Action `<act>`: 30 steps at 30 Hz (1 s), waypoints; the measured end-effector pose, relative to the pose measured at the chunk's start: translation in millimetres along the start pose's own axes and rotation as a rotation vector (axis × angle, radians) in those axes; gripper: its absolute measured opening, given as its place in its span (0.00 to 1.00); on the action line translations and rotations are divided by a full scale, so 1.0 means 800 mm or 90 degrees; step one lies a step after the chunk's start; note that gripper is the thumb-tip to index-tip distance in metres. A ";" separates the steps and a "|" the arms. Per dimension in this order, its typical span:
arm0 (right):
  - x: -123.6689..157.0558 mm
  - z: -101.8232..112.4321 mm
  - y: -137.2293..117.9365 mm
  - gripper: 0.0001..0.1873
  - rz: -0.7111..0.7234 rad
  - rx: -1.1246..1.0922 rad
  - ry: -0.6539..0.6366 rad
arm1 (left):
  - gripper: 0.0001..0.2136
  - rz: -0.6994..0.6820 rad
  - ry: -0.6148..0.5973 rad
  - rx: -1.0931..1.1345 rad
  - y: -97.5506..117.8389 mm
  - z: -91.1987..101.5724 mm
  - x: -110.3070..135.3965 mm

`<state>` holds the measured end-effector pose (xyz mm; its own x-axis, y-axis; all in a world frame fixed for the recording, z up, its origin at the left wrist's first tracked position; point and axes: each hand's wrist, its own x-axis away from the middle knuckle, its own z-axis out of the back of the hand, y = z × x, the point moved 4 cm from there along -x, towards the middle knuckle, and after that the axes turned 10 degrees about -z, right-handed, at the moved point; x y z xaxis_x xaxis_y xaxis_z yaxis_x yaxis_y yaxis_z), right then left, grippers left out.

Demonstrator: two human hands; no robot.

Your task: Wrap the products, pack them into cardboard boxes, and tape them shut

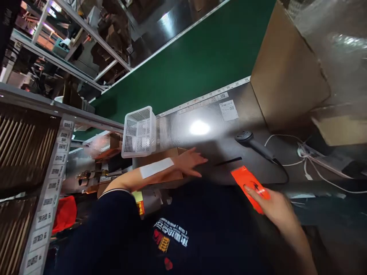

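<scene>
My left hand (189, 161) reaches over the metal bench with its fingers spread and nothing in them. A blank white strip (157, 168) lies along that forearm. Beneath the wrist is a brown cardboard box (160, 157), partly hidden by the arm. On the right, my right hand (271, 204) grips a bright orange packet (242, 175) with dark marks, thumb on top. Beyond the packet a dark barcode scanner (255, 145) rests on the bench, its cable running right. A thin black strip (228, 161) lies between my hands.
A white perforated basket (138, 151) stands left of the bench. Behind runs a green conveyor belt (183, 61). A large cardboard box (289, 72) blocks the right rear. White cables (308, 162) and a power strip (323, 162) lie at right. Shelving with label stickers (56, 172) stands at left.
</scene>
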<state>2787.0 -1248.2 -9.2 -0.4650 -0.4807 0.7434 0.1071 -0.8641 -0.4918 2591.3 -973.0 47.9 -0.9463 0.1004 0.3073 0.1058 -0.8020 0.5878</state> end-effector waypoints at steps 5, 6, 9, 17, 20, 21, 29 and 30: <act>0.013 -0.060 0.047 0.26 -0.132 -0.553 0.120 | 0.35 -0.104 -0.013 -0.041 0.014 0.007 0.121; 0.008 -0.063 0.040 0.26 -0.127 -0.588 0.130 | 0.31 -0.092 -0.011 -0.058 0.012 0.002 0.135; -0.015 -0.053 0.001 0.25 -0.045 -0.493 0.078 | 0.30 -0.007 0.035 -0.120 0.002 -0.010 0.132; -0.038 0.003 -0.114 0.28 0.167 -0.136 -0.103 | 0.39 0.580 0.462 -0.112 -0.032 0.043 0.016; -0.006 -0.002 -0.160 0.30 0.221 -0.050 -0.269 | 0.33 0.530 0.646 0.037 -0.003 0.049 0.043; 0.006 -0.006 -0.172 0.31 0.234 -0.025 -0.328 | 0.30 0.489 0.695 0.124 0.012 0.042 0.059; 0.068 -0.012 -0.235 0.27 0.349 0.131 -0.488 | 0.34 0.284 0.584 1.162 0.104 -0.059 0.125; 0.070 -0.009 -0.242 0.27 0.355 0.147 -0.479 | 0.31 0.273 0.618 1.168 0.106 -0.056 0.127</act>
<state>2733.8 -1106.7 123.9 0.3815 -0.7317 0.5649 0.3500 -0.4513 -0.8209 2490.2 -1057.0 95.1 -0.5407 -0.6333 0.5538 -0.1604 0.7238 0.6711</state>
